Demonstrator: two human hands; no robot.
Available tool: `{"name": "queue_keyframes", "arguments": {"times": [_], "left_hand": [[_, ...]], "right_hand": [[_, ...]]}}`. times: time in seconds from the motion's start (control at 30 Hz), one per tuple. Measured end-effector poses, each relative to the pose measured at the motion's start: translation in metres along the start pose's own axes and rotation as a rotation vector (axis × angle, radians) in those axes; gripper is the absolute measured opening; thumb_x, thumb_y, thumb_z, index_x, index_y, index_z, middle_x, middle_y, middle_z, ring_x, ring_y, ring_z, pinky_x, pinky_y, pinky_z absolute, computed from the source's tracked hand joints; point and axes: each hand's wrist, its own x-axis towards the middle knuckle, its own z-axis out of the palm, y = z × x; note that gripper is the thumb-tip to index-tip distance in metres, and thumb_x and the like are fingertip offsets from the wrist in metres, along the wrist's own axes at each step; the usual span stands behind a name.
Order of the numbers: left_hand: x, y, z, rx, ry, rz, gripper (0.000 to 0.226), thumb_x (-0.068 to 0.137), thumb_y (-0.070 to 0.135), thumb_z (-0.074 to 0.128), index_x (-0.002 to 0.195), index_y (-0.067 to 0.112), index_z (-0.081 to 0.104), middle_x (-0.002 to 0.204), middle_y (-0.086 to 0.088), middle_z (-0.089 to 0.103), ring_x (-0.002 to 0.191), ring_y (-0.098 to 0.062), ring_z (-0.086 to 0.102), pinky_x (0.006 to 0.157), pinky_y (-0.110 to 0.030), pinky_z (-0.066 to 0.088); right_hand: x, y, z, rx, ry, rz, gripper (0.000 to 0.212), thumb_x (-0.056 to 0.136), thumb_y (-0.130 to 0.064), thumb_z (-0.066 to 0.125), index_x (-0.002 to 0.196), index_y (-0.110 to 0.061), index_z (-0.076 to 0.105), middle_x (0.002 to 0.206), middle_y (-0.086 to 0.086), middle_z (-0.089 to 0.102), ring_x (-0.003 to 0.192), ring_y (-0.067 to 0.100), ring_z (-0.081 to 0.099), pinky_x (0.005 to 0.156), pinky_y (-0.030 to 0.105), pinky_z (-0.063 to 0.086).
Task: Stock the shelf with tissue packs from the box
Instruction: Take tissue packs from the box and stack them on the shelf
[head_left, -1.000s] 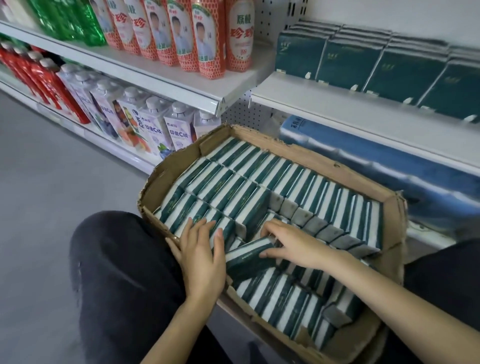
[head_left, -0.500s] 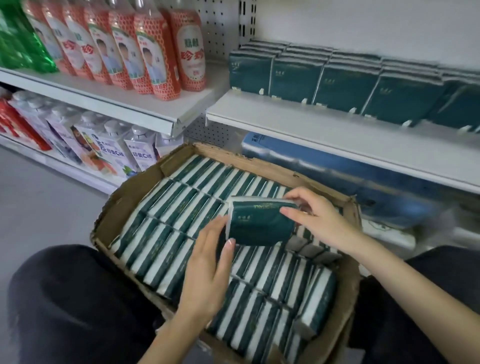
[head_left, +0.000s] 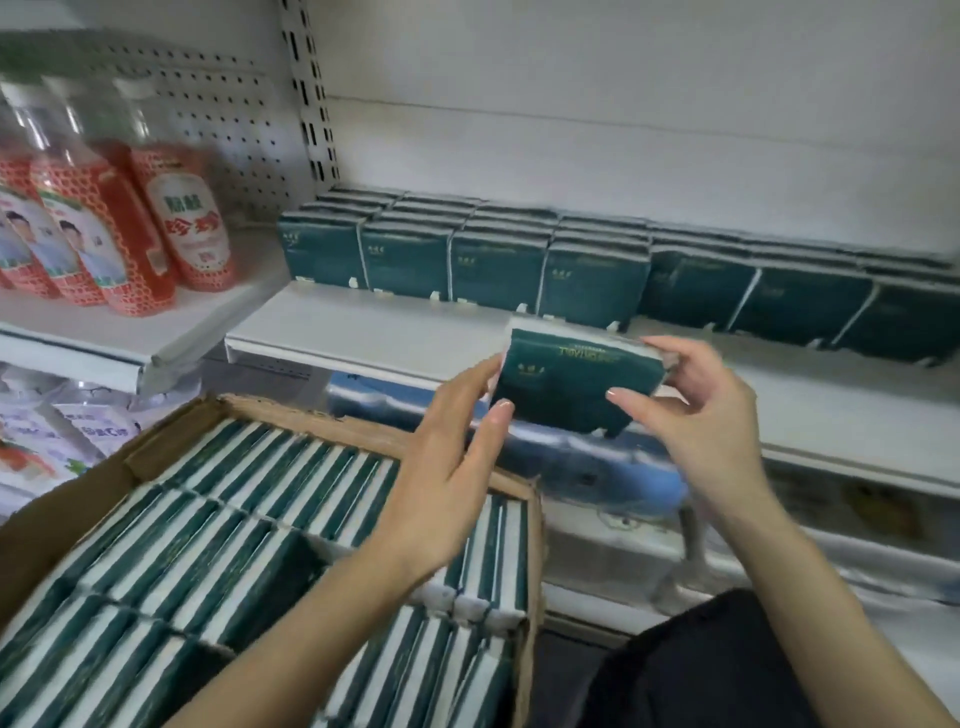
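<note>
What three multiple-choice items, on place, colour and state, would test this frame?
1. Where is the tissue pack that is being handled?
A. In the cardboard box.
B. In the air before the shelf edge.
C. On the floor.
2. What colour is its front?
A. Dark green.
B. Red.
C. Yellow.
3. What state is the cardboard box in?
A. Empty.
B. Open, with rows of packs inside.
C. Taped shut.
Answers:
1. B: the left hand and right hand hold it up before the shelf.
2. A: its face shows dark green.
3. B: the top is open over the rows of packs.
</note>
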Motion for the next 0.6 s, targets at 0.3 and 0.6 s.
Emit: {"name": "queue_keyframes", "arguments": {"times": [0.3, 0.6], "left_hand": [[0.123, 0.008, 0.027, 0.794, -0.241, 0.411, 0.071, 0.093, 0.059, 0.020, 0.151, 0.018, 0.026, 0.156, -0.005, 0.029, 0.140, -0.019, 0.029, 0.114, -0.028, 0.016], [0.233, 0.009, 0.060, 1.043, -0.279, 0.323, 0.078, 0.091, 0.057, 0.050, 0.153, 0.027, 0.013, 0.161, -0.002, 0.011, 0.146, -0.024, 0.016, 0.119, -0.040, 0.012]], "right_hand": [[0.072, 0.057, -0.094, -0.136, 0.350, 0.035, 0.043, 0.073, -0.014, 0.081, 0.111, -0.022, 0.062, 0.097, -0.002, 0.065, 0.089, 0.013, 0.061, 0.081, 0.025, 0.051], [0.118, 0.091, -0.104, -0.316, 0.331, 0.009, 0.049, 0.071, -0.010, 0.082, 0.110, -0.027, 0.058, 0.103, 0.002, 0.061, 0.092, 0.019, 0.061, 0.084, 0.037, 0.052]]}}
